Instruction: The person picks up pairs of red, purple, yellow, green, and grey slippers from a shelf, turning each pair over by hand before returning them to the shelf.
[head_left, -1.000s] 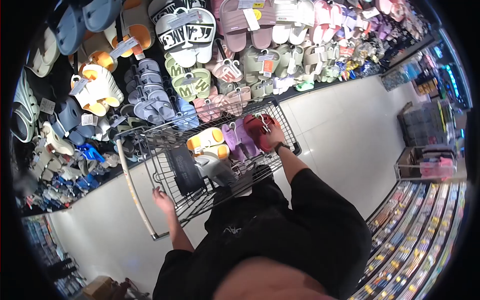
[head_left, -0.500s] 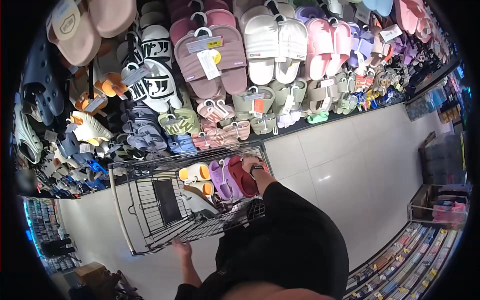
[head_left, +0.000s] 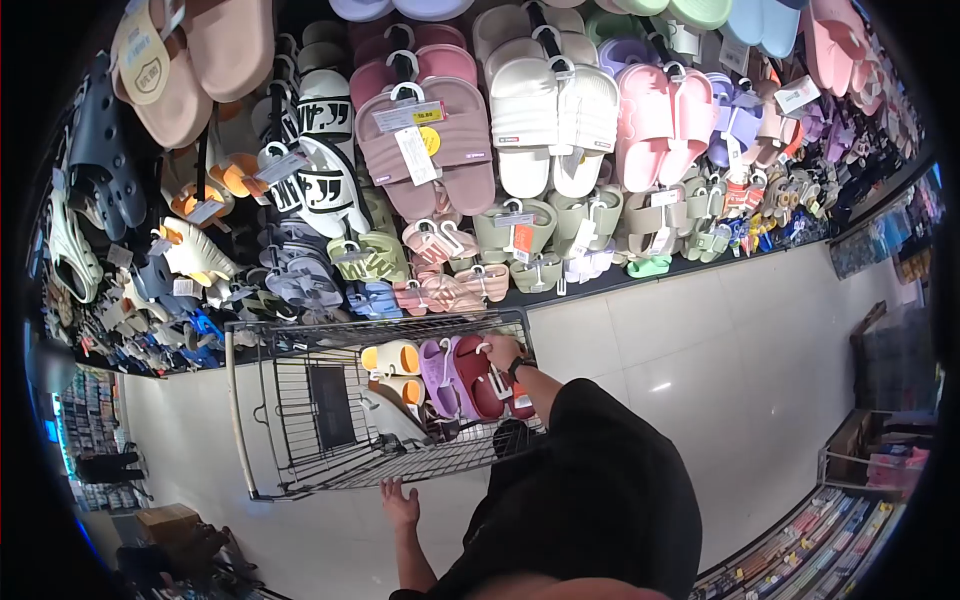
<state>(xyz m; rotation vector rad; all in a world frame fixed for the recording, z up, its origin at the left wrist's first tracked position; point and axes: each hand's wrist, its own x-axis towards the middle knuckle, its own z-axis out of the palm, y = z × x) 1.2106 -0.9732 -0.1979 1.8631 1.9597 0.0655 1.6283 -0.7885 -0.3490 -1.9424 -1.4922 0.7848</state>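
My right hand (head_left: 503, 351) reaches into the shopping cart (head_left: 335, 326) and is closed at the white hanger on top of the dark red clogs (head_left: 473, 378). Just left of them lie purple clogs (head_left: 437, 377), and beyond those cream footwear with yellow-orange insides (head_left: 388, 358). A grey shoe (head_left: 392, 415) lies at the near side of the basket. My left hand (head_left: 401, 503) hovers outside the cart's near rim, holding nothing, its fingers apart.
A wall display of hanging slides (head_left: 425, 135) and clogs runs along the far side of the cart. Shelves of small packaged goods (head_left: 810, 545) stand at lower right. A cardboard box (head_left: 167, 521) is at lower left, and a person in dark clothes (head_left: 108, 467) is farther back.
My right hand has shifted on the dark red clogs, and their white hanger now shows. My left hand has moved right and away from the cart rim. The view has tilted slightly upward.
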